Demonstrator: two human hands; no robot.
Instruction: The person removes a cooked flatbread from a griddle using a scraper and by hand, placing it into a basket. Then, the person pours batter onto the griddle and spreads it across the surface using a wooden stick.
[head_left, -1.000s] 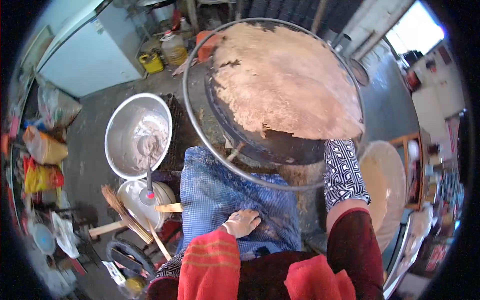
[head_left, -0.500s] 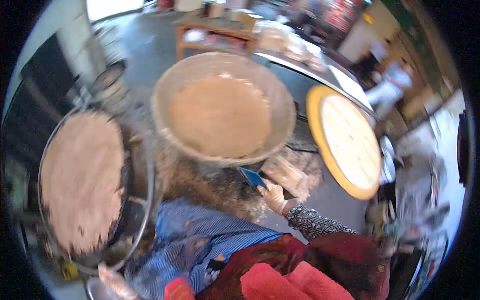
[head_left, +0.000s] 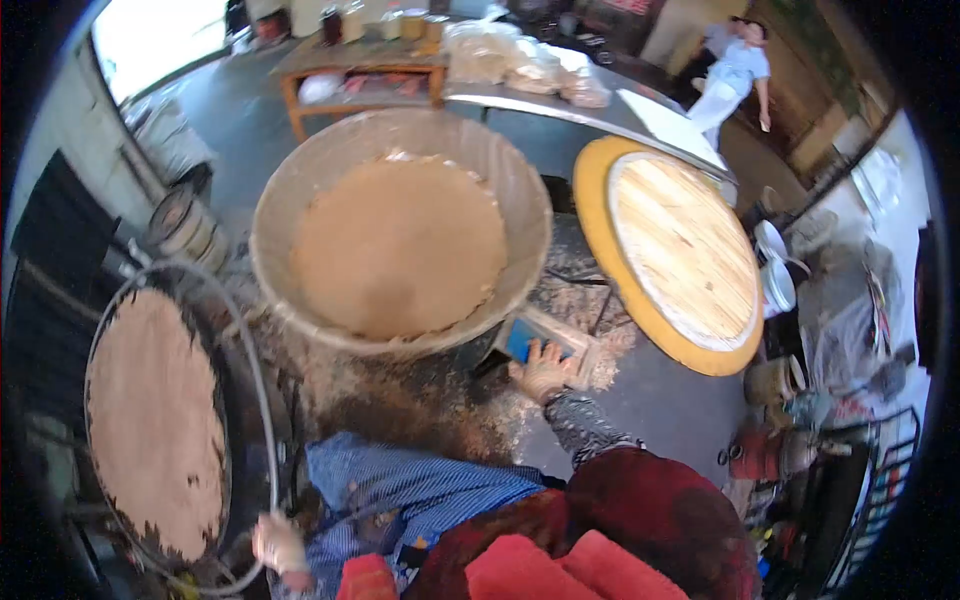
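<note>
Where a floury block (head_left: 590, 358) sits near the large basin (head_left: 528, 205), a blue scraper (head_left: 520, 338) lies at the right hand's (head_left: 541, 374) fingers, any grip unclear; light, even pressure would likely steady it best; its far end points basinward, long axis seemingly slanting away and left; the left hand (head_left: 279, 543), blurred, is by the metal ring (head_left: 264, 405), its closure indistinguishable.

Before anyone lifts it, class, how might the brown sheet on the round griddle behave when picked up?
The brown sheet looks thin for its width, so it would probably flop rather than stay stiff. Its ragged edge beside the dark griddle suggests it may tear easily.
</note>
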